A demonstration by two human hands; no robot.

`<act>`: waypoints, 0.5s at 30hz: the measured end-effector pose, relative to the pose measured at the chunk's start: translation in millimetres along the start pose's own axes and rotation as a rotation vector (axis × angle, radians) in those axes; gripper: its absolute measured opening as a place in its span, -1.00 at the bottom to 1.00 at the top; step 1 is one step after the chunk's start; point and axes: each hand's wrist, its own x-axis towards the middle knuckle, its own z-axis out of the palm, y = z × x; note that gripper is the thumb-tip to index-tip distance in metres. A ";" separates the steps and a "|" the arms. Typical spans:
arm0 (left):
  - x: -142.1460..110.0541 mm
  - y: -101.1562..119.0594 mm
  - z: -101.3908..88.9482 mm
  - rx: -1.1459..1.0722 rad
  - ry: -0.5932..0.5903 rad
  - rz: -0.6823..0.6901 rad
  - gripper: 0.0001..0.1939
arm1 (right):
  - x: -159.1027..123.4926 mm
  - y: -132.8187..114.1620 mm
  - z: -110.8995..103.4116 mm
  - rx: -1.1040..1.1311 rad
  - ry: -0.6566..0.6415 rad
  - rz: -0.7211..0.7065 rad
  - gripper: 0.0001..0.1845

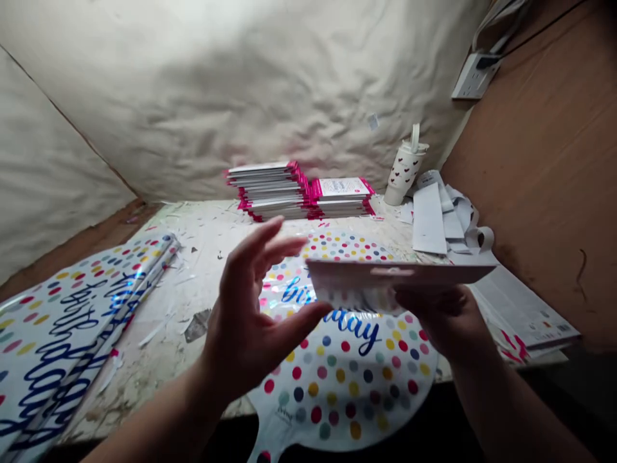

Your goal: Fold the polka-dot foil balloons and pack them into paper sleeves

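Observation:
My right hand (446, 315) grips a flat card packet (351, 275) with a hang hole, tilted so that I see it nearly edge-on. To the left of the packet, my left hand (260, 302) is open, thumb and fingers spread apart. Its thumb comes close to the packet's left end; whether they touch I cannot tell. Beneath both hands a flat white foil balloon (354, 386) with coloured dots and blue "birthday" lettering lies at the table's front edge, its tail pointing toward me. The packet and my hands cover part of the lettering.
Several flat dotted balloons (62, 321) lie piled at the left. At the back stand a tall stack (272, 193) and a lower stack (342, 196) of pink-edged packets. A white tumbler (405, 170), paper strips (429, 218) and white sheets (525, 308) are on the right of the worktable (193, 276).

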 end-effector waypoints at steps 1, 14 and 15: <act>4.6 -2.9 -2.5 0.016 -0.014 0.015 -0.68 | 6.9 4.8 6.1 0.093 0.069 0.028 -0.86; 232.4 -119.1 -109.1 1.251 0.061 0.000 -0.58 | -6.7 75.6 -36.3 -0.153 0.114 0.260 -0.69; 247.9 -129.8 -108.0 1.258 0.015 -0.032 -0.59 | -15.0 77.6 -38.7 -0.225 0.083 0.251 -0.70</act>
